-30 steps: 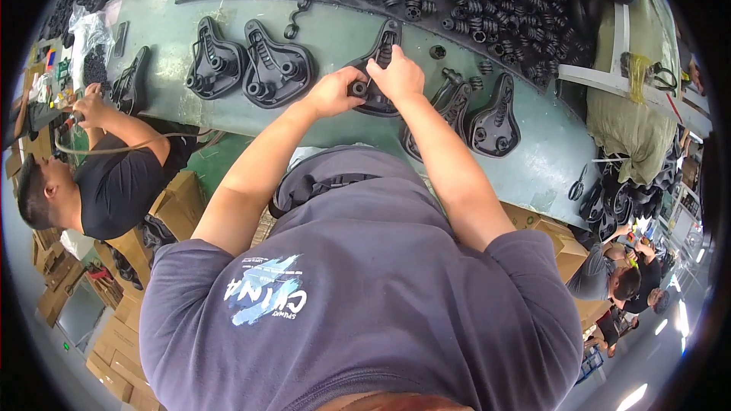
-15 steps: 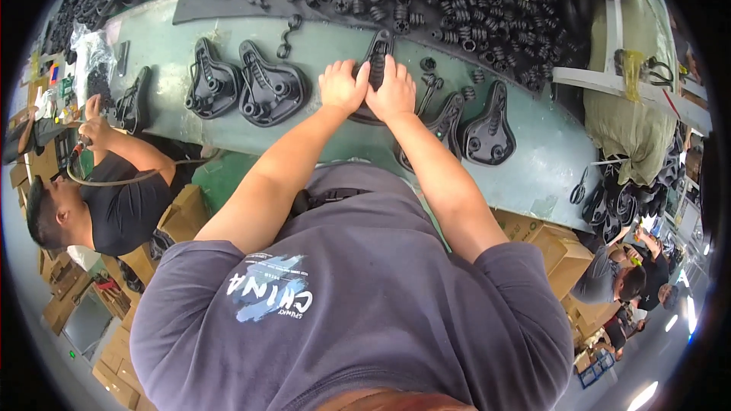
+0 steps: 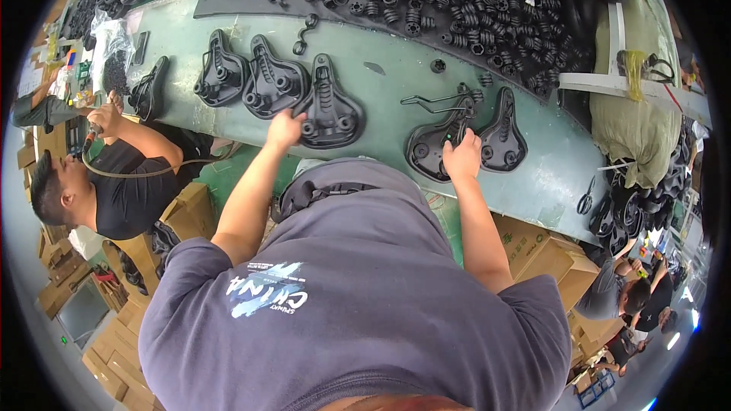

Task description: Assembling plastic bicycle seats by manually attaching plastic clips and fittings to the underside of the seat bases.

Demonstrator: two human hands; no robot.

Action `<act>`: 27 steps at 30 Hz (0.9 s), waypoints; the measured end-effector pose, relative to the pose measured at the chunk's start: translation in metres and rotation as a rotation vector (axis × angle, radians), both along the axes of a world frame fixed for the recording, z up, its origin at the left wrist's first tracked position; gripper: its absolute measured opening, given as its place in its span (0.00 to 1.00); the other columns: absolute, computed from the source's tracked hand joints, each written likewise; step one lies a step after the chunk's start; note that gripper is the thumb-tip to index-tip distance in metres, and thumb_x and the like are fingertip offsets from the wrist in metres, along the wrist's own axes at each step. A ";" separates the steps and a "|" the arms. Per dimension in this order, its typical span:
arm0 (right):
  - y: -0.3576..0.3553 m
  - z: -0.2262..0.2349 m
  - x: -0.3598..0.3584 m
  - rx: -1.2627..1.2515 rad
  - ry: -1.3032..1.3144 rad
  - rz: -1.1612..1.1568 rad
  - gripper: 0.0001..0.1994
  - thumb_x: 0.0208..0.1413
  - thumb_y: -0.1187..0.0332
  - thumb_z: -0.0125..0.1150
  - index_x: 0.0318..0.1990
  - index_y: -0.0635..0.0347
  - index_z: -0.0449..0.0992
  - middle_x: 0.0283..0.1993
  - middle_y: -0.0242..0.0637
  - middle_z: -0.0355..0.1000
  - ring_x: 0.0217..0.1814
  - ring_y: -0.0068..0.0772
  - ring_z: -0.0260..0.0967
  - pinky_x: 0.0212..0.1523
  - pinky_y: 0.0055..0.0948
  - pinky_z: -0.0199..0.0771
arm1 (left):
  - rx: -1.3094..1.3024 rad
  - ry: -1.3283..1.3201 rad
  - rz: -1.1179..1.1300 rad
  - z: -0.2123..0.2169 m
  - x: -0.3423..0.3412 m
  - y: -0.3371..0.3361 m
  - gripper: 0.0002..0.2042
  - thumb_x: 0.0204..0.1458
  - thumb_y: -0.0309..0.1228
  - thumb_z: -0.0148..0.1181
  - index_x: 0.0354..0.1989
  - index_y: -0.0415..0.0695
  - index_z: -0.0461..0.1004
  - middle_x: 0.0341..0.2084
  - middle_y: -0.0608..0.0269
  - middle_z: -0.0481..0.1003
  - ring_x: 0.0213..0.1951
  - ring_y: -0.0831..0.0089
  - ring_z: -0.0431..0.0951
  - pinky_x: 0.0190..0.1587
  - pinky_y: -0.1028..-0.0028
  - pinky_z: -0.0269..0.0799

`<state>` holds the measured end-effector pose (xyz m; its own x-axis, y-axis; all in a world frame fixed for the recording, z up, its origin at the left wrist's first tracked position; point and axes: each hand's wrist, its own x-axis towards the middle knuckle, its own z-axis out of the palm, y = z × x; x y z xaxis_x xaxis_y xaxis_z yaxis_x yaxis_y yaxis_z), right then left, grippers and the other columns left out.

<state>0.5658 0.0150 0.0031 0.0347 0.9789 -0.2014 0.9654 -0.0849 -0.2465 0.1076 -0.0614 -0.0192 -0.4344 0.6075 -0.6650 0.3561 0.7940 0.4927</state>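
Observation:
Upside-down black bicycle saddles lie on the green tabletop. My left hand (image 3: 285, 129) is closed on the near left rim of one saddle (image 3: 333, 123), which sits against another saddle (image 3: 276, 85) to its left. My right hand (image 3: 462, 156) is closed at the right side of a different saddle (image 3: 429, 151), its fingertips partly hidden among the dark parts there. A bent metal wire piece (image 3: 426, 100) and coil springs lie at that saddle's narrow end. One more saddle (image 3: 504, 137) rests just right of my right hand.
A large heap of black springs and wire parts (image 3: 426, 0) covers a dark mat at the back. Scissors (image 3: 585, 196) lie near the right edge. A co-worker (image 3: 126, 171) holds a hosed tool at the left. Cardboard boxes (image 3: 544, 255) stand below the table's right side.
My hands, together on a saddle at mid-table before, have parted. That saddle has shifted left beside the others with my left hand; my right hand has moved right to another saddle.

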 end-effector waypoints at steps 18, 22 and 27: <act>0.017 0.033 -0.095 -0.125 0.570 0.060 0.21 0.54 0.61 0.75 0.50 0.63 0.77 0.50 0.53 0.82 0.54 0.61 0.79 0.52 0.49 0.80 | 0.919 0.688 -0.193 0.072 -0.057 0.044 0.08 0.63 0.29 0.64 0.46 0.40 0.80 0.42 0.52 0.81 0.47 0.53 0.80 0.53 0.58 0.74; 0.070 0.025 -0.131 -0.076 0.657 0.220 0.18 0.59 0.57 0.71 0.49 0.60 0.82 0.51 0.50 0.81 0.53 0.53 0.80 0.52 0.46 0.80 | 0.672 0.290 -0.657 0.057 0.023 0.074 0.19 0.62 0.38 0.66 0.54 0.37 0.78 0.49 0.44 0.79 0.53 0.44 0.79 0.58 0.54 0.74; 0.136 0.011 -0.060 0.211 0.000 0.112 0.22 0.59 0.62 0.67 0.60 0.56 0.74 0.66 0.48 0.66 0.60 0.56 0.74 0.56 0.49 0.81 | 0.270 0.136 -0.628 0.003 0.049 0.084 0.28 0.65 0.41 0.61 0.69 0.41 0.68 0.60 0.39 0.75 0.63 0.41 0.75 0.65 0.53 0.71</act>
